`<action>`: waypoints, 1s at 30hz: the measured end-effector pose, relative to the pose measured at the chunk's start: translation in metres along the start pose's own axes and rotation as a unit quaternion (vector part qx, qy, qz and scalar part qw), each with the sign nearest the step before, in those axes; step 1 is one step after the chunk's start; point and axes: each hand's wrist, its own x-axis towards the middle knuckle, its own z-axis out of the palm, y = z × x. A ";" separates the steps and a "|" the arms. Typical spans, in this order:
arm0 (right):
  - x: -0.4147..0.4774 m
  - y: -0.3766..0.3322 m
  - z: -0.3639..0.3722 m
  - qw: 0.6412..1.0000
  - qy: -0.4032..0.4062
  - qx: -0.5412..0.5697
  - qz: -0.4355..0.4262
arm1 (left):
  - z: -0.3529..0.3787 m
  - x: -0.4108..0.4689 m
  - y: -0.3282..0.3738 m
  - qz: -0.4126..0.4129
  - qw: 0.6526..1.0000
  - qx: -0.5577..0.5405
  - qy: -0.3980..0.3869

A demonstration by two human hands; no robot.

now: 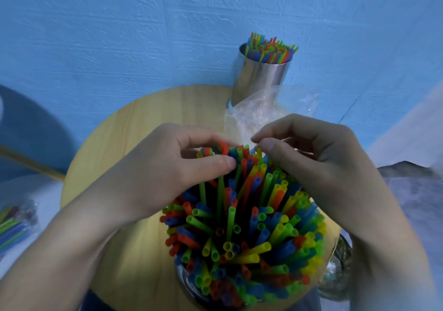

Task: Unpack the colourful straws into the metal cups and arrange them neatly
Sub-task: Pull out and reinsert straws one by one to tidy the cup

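A metal cup [189, 286] stands at the near edge of the round wooden table [153, 114], packed with colourful straws [247, 226] that fan outward. My left hand [167, 166] pinches a bunch of these straws at their far tips between thumb and fingers. My right hand [309, 157] is curled over the far right tips, thumb and fingers touching them. A second metal cup [259, 80] full of upright straws [271, 49] stands at the back against the wall.
An empty clear plastic bag [261, 111] lies between the two cups. A packet of straws [14, 224] lies at the far left, off the table. A glass jar [340, 270] sits at the right table edge. The wall behind is blue.
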 end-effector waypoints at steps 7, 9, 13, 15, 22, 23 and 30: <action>-0.001 0.002 0.000 1.000 -0.015 0.016 -0.003 | 0.005 0.003 0.005 0.050 0.996 0.060 0.042; -0.002 0.002 -0.001 1.000 -0.014 0.021 -0.002 | 0.006 0.004 0.005 0.067 0.993 0.078 0.051; -0.002 0.002 -0.002 1.000 -0.009 0.022 -0.010 | 0.004 0.007 0.004 0.106 0.987 0.102 0.060; -0.001 0.003 -0.001 1.000 -0.004 0.028 -0.010 | 0.004 0.007 0.006 0.124 0.986 0.092 0.060; -0.003 0.004 0.001 1.000 0.016 0.018 -0.020 | 0.001 0.009 0.015 0.209 0.969 0.058 0.115; -0.003 0.004 0.000 1.000 0.015 0.017 -0.022 | 0.001 0.009 0.015 0.217 0.967 0.045 0.123; -0.004 0.004 -0.001 1.000 0.005 0.018 -0.025 | 0.000 0.013 0.014 0.203 0.973 0.004 0.108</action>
